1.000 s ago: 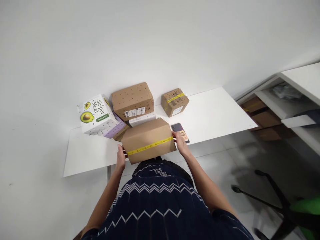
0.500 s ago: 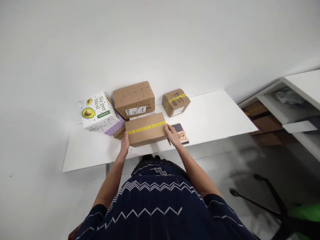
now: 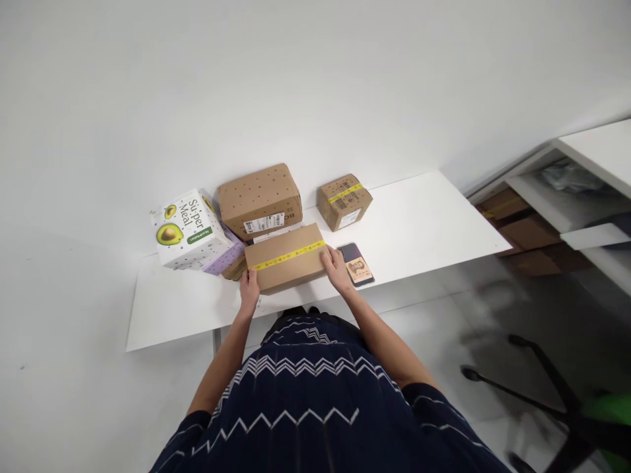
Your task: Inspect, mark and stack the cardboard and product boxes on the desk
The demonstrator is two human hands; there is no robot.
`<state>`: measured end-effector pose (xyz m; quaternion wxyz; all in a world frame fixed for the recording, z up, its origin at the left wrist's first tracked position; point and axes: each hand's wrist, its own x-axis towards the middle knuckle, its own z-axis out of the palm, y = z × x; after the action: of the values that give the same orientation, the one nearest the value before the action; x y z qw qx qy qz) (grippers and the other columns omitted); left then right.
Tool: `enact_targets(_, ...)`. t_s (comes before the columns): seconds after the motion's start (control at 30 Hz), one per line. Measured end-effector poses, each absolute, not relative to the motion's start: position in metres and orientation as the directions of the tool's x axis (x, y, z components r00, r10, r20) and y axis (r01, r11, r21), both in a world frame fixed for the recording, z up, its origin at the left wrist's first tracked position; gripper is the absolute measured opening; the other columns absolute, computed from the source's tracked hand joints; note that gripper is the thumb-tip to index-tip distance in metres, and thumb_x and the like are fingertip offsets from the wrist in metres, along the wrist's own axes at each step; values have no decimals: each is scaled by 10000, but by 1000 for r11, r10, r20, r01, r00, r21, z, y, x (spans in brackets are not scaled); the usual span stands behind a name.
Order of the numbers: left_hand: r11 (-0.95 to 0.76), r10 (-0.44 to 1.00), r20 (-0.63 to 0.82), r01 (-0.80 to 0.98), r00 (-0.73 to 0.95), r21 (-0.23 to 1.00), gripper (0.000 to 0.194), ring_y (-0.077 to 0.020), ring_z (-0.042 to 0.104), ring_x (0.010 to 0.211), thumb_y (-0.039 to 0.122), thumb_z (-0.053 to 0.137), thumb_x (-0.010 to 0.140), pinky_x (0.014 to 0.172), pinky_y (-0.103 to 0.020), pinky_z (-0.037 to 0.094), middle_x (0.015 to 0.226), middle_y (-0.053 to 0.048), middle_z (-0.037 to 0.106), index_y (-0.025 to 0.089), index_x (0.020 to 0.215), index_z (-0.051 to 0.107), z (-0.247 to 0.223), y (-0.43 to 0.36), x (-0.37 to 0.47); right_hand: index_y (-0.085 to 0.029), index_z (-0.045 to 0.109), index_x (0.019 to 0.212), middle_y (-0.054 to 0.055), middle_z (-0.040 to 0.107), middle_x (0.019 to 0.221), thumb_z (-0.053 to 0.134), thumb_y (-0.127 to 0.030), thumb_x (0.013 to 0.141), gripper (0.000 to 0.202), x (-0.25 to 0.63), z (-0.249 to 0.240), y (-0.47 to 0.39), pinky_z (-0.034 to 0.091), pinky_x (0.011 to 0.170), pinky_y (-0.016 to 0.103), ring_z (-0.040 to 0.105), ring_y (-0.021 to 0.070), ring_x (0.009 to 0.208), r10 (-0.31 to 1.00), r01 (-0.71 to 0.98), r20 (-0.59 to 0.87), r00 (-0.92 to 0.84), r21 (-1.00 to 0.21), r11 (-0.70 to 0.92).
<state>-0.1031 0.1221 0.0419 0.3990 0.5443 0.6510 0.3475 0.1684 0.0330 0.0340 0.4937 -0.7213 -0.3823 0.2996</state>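
A brown cardboard box [image 3: 290,266] with a yellow tape strip along its top is held between my two hands near the table's front edge. My left hand [image 3: 249,289] grips its left end, thumb on top. My right hand [image 3: 338,268] grips its right end, with fingers partly hidden. Just behind stands a larger brown box [image 3: 260,197] with a white label. Left of it sits a white avocado-print box [image 3: 182,230] on a purple box [image 3: 224,256]. To the right lies a phone [image 3: 359,265] with a picture on its back.
A small taped box [image 3: 344,202] stands at the back of the white table [image 3: 424,223]. A white shelf unit [image 3: 596,157] holding boxes is at the right, and a black chair base [image 3: 547,394] stands on the floor below.
The view has shifted slightly. The held box has tilted a little, its left end now nearer me, with both hands still on it. More of the phone shows.
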Motion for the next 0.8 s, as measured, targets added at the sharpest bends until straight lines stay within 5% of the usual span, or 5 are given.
enact_targets(0.27,223,972,-187,316,-141,922,400,-241,619,1054,520,540,867,942,-355,475,1116,-99,690,178,1030,669,50,117,-94,-155,577,1358,162,592,1284,399,-611,913,661,165,39,32,356,1107,424,509,279,1231,826,224,-99,554,-938,-263)
enact_targets(0.5,517,852,-512,16,-110,856,536,-251,653,1072,584,429,932,792,-351,555,1249,-90,675,216,1289,585,79,104,-90,-158,676,1194,145,685,1176,304,-674,936,687,169,64,26,421,1024,433,570,308,1136,828,126,-194,527,-945,-301)
enact_targets(0.67,430,901,-434,132,7,893,675,-249,660,1021,707,367,909,726,-319,546,1288,-120,659,217,1308,605,112,100,-111,-238,654,1271,79,637,1309,393,-661,924,606,188,94,12,489,945,399,576,268,1159,877,69,-180,446,-970,-234)
enact_targets(0.8,302,935,-334,224,122,927,655,-249,656,1019,610,626,811,741,-314,549,1279,-107,665,225,1340,592,122,95,-122,-212,630,1319,94,658,1223,617,-589,820,625,191,98,2,529,795,344,611,221,977,872,72,-165,461,-972,-223)
